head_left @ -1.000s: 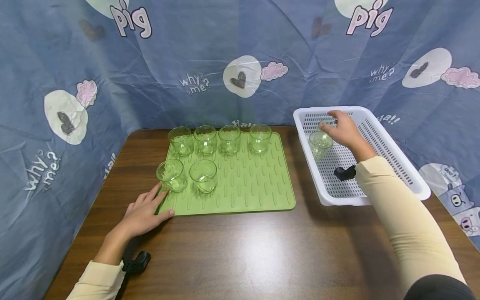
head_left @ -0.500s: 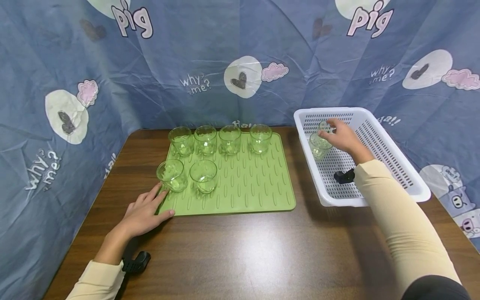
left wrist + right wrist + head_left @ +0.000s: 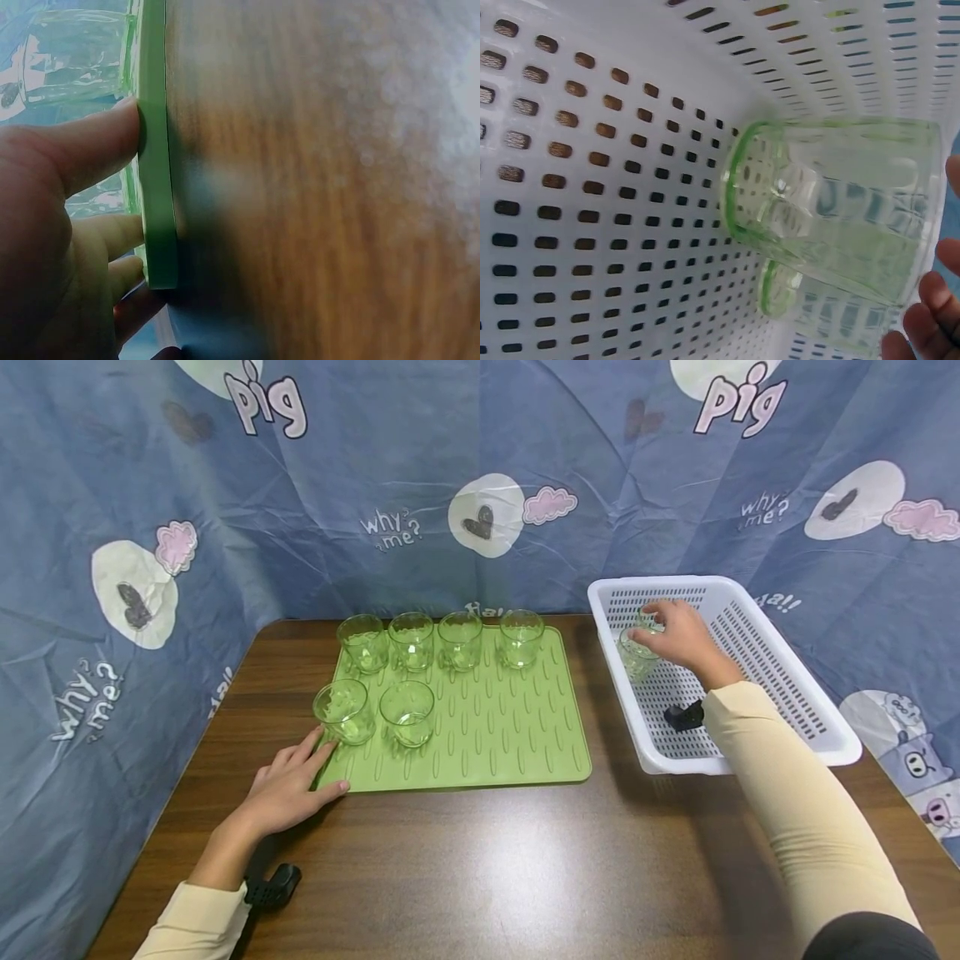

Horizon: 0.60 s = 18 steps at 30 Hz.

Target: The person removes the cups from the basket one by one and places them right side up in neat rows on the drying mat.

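My left hand lies at the front left corner of a green ridged mat, fingers spread. Its thumb touches the mat's edge in the left wrist view. Beside its fingertips stands a clear glass, with another glass to the right. Over the white basket, my right hand hovers with fingers bent and apart at the rims of two upright glasses. The nearer glass fills the middle of the right wrist view, where the other glass is partly hidden behind it.
Several glasses stand in a row along the mat's back edge. The dark wooden table runs back to a blue printed cloth. The basket's high perforated walls surround my right hand.
My right hand has lowered slightly and shifted left over the glasses in the basket, its thumb nearer the front glass. My left hand has stayed still.
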### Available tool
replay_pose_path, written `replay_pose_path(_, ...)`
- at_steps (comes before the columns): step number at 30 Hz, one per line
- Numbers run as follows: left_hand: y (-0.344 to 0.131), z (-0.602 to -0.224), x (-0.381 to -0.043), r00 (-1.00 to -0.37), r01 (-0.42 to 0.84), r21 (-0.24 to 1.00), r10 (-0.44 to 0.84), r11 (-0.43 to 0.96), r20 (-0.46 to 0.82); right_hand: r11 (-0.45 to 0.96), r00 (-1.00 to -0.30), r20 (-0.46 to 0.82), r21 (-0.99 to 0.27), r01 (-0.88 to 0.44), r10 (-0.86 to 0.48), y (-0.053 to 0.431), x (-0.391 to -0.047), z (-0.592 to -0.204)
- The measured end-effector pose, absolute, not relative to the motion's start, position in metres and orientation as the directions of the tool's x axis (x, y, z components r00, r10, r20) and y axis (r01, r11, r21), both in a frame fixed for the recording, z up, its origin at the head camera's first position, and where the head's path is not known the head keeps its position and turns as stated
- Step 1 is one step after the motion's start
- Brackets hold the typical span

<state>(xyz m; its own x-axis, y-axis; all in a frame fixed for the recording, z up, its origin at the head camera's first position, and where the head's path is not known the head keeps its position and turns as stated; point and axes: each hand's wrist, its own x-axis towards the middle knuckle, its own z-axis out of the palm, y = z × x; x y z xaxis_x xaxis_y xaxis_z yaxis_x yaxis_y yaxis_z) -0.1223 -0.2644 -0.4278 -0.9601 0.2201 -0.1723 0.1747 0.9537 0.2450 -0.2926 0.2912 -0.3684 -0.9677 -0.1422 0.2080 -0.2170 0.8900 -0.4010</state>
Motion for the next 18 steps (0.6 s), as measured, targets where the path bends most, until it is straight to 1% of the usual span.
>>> replay_pose_path(3, -0.2648, -0.4276, -0.1213, -0.961, 0.172, 0.247, 0.218, 0.954, -0.171, 0.901, -0.967, 0.206, -0.377, -0.217, -0.147, 0.2907, -0.2930, -0.3692)
replay_pose_path(5, -0.2642, -0.4270, -0.1213, -0.961, 0.173, 0.249, 0.219, 0.953, -0.171, 0.903, -0.972, 0.179, -0.375, -0.211, -0.153, 0.2915, -0.2934, -0.3699)
replay_pose_path(9, -0.2639, -0.4267, -0.1210, -0.961, 0.172, 0.250, 0.219, 0.953, -0.171, 0.903, -0.979, 0.124, -0.383, -0.198, -0.162, 0.2924, -0.2943, -0.3710)
replay_pose_path(18, -0.2623, -0.4251, -0.1213, -0.961, 0.172, 0.248, 0.218, 0.953, -0.171, 0.893, -0.988, 0.091, -0.423, -0.154, -0.128, 0.2939, -0.2916, -0.3711)
